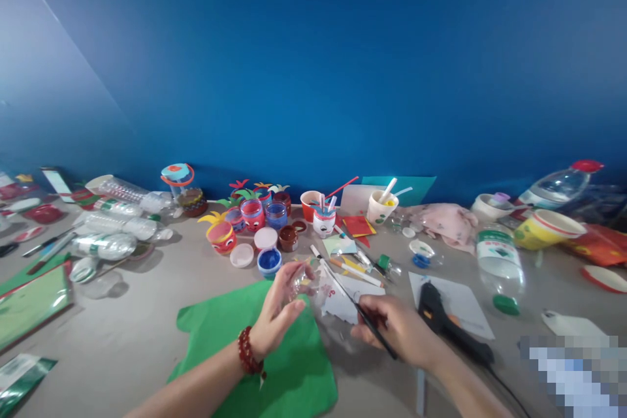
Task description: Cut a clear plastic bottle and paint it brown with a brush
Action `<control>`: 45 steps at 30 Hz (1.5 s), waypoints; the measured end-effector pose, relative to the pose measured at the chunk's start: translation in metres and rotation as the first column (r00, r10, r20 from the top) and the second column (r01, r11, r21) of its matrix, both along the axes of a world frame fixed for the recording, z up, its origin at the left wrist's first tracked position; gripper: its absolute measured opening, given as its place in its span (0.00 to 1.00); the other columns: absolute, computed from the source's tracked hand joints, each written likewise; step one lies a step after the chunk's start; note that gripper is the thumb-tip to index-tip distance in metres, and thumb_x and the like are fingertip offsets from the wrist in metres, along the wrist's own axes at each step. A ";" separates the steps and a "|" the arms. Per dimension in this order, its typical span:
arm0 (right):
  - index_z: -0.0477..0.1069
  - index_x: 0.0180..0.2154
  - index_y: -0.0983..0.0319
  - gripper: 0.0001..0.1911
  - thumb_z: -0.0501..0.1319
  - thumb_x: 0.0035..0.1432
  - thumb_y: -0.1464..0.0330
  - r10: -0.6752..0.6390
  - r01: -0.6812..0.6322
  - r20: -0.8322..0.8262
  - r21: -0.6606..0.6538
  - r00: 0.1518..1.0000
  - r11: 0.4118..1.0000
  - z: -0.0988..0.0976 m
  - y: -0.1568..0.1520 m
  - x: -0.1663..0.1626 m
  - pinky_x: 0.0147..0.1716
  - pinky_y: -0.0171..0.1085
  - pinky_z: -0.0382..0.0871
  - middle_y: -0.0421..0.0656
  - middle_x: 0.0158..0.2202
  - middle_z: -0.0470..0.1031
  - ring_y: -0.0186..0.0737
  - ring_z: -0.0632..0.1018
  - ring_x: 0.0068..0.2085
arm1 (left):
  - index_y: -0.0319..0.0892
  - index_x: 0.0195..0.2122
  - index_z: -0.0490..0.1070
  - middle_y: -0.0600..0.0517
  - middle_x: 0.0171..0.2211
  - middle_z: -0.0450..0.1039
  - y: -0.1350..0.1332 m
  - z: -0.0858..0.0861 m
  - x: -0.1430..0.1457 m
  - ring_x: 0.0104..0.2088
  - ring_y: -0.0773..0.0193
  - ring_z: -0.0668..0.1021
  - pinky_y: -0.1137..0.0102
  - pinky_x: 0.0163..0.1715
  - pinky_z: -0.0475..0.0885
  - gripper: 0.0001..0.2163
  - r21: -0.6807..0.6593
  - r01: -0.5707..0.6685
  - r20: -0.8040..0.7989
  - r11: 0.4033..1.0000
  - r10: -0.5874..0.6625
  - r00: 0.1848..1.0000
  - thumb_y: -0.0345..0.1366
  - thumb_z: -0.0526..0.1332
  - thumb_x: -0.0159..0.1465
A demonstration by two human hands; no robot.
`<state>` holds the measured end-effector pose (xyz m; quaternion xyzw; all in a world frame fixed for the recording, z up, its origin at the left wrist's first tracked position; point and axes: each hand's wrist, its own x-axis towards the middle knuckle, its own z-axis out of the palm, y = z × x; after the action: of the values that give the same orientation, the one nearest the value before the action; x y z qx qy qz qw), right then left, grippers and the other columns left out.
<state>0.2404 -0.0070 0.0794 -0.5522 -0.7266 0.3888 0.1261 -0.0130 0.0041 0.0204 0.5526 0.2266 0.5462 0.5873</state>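
Cupping a clear plastic piece (304, 282) in a loose half-curl, our left hand (283, 315) sits at the lower centre of the frame, above a green sheet (294, 366). Our right hand (392, 330), low and just right of centre, grips a slim dark-handled tool (361, 311) in a narrow pinch, its tip pointing up and left near the plastic; whether the two touch, we cannot tell. Around mid-frame we see an open jar of blue paint (269, 262) beside a pale lid (241, 255). At lower right, a black glue gun (441, 320) lies partly on white paper (471, 307), and a green-labelled bottle (500, 268) rests farther right.
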 end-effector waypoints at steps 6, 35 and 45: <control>0.64 0.24 0.61 0.24 0.66 0.52 0.49 0.009 -0.009 -0.015 0.001 1.000 1.000 0.000 0.000 0.001 0.26 0.33 0.54 0.36 0.23 0.61 0.35 0.61 0.27 | 0.49 0.63 0.62 0.41 0.57 0.69 0.005 0.005 -0.002 0.58 0.45 0.73 0.52 0.57 0.68 0.31 -0.115 0.255 0.006 0.960 -0.256 0.967 0.41 0.70 0.60; 0.58 0.23 0.59 0.27 0.62 0.54 0.45 -0.030 0.009 0.196 0.106 0.980 0.994 0.002 0.002 0.005 0.24 0.33 0.51 0.36 0.21 0.61 0.35 0.63 0.25 | 0.45 0.64 0.53 0.40 0.57 0.67 -0.001 -0.003 -0.007 0.57 0.47 0.73 0.54 0.58 0.68 0.33 0.351 -0.134 -0.520 0.927 0.311 0.796 0.36 0.68 0.61; 0.60 0.22 0.58 0.25 0.61 0.54 0.46 -0.089 -0.009 0.364 0.261 0.927 0.965 0.003 -0.002 0.004 0.26 0.35 0.52 0.41 0.21 0.71 0.41 0.72 0.26 | 0.43 0.66 0.50 0.37 0.59 0.65 0.000 0.000 -0.008 0.59 0.46 0.72 0.54 0.54 0.73 0.34 0.600 -0.017 -0.593 0.800 0.459 0.661 0.41 0.65 0.62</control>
<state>0.2446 -0.0093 0.0823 -0.6095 -0.7701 0.1766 0.0646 -0.0209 0.0046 0.0206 0.8265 0.3443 0.4037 0.1880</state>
